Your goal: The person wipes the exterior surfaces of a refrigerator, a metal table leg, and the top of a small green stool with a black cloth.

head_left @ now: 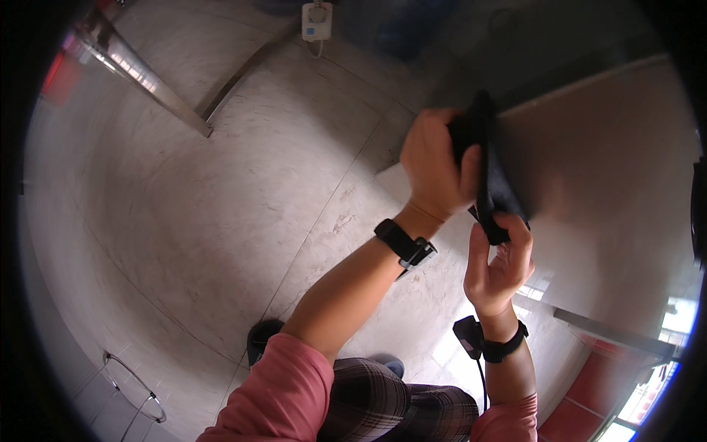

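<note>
A black, soft-looking item, perhaps cloth (491,171), is held up between both hands, right of the view's centre. My left hand (439,166) grips its left side, with the thumb in front and the other fingers partly hidden behind it. My right hand (502,259) pinches its lower end between thumb and fingers. Each wrist wears a black strap; a small black box (468,334) with a cable sits beside the right one. Blur hides what exactly the black item is.
A pale, marked tiled floor (221,221) spreads below. A metal frame leg (149,83) stands at upper left, and a white power socket (316,22) at the top. A smooth panel or surface (596,166) lies at right. A wire rack (132,387) is at lower left.
</note>
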The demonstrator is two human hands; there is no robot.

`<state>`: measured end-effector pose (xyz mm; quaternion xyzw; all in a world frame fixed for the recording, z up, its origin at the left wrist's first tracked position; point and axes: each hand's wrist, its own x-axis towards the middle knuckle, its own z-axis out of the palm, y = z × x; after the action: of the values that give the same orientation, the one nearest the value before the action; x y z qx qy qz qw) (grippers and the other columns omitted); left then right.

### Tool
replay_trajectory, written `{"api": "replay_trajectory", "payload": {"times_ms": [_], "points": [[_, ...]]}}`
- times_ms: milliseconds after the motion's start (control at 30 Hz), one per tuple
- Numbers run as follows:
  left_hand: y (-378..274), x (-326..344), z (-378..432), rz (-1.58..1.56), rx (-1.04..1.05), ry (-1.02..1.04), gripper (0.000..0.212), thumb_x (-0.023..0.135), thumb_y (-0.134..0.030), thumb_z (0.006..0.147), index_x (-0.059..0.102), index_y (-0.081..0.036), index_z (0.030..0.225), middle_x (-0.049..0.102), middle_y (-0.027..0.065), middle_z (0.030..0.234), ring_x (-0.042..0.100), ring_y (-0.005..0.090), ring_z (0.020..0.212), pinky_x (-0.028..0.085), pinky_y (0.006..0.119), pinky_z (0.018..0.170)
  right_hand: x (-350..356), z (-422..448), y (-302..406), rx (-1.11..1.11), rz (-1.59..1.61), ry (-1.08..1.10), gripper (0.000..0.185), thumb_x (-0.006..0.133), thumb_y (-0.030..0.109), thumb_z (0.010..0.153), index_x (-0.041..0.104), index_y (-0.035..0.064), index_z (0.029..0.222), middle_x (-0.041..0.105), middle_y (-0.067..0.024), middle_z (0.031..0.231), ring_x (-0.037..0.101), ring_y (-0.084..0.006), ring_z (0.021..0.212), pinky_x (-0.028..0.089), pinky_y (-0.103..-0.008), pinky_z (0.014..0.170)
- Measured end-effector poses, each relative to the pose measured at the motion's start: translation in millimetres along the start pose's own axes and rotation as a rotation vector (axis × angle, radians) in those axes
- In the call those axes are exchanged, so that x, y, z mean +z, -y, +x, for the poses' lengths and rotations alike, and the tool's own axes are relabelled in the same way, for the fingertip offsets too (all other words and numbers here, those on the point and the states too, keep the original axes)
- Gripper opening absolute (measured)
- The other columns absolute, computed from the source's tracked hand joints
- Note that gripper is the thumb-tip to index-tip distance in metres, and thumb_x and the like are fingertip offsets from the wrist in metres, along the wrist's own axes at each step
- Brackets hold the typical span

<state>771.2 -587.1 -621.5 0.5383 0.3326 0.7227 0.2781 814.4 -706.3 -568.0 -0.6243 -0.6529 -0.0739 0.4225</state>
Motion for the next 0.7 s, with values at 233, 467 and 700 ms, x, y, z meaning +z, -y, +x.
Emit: {"api": "replay_trajectory", "payload": {"times_ms": [233, 467, 700], "points": [[7.7, -0.2, -7.9, -0.047, -0.109, -0.013, 0.043, 0.044, -0.038, 0.089, 0.05, 0.002, 0.104, 0.055, 0.0186, 0.088, 0.055, 0.0367, 0.078, 0.043, 0.041, 0.067, -2.4, 5.6, 4.1, 0.079, 0.128, 0.033, 0.024, 0.065, -0.004, 0.074, 0.053, -0.0019, 0.095, 0.06, -0.0111, 0.071, 0.063, -0.0177, 0.064, 0.048, -0.0232, 0.06], [5.1, -3.2, -8.4, -0.045, -0.153, 0.009, 0.048, 0.042, -0.043, 0.089, 0.049, 0.002, 0.105, 0.055, 0.018, 0.087, 0.055, 0.0354, 0.077, 0.043, 0.04, 0.066, -13.6, 24.6, 8.6, 0.119, 0.134, -0.013, 0.022, 0.059, -0.002, 0.078, 0.059, -0.0055, 0.1, 0.064, -0.0152, 0.078, 0.064, -0.0178, 0.066, 0.049, -0.0242, 0.063], [25.2, -9.8, -26.9, -0.084, -0.203, 0.002, 0.054, 0.037, -0.049, 0.09, 0.048, 0.002, 0.105, 0.056, 0.0195, 0.09, 0.056, 0.0364, 0.08, 0.044, 0.038, 0.068, -1.7, 12.9, 5.8, 0.228, 0.159, 0.117, 0.02, 0.06, -0.003, 0.078, 0.059, -0.0048, 0.097, 0.063, -0.0172, 0.073, 0.064, -0.0201, 0.061, 0.049, -0.0245, 0.059]]}}
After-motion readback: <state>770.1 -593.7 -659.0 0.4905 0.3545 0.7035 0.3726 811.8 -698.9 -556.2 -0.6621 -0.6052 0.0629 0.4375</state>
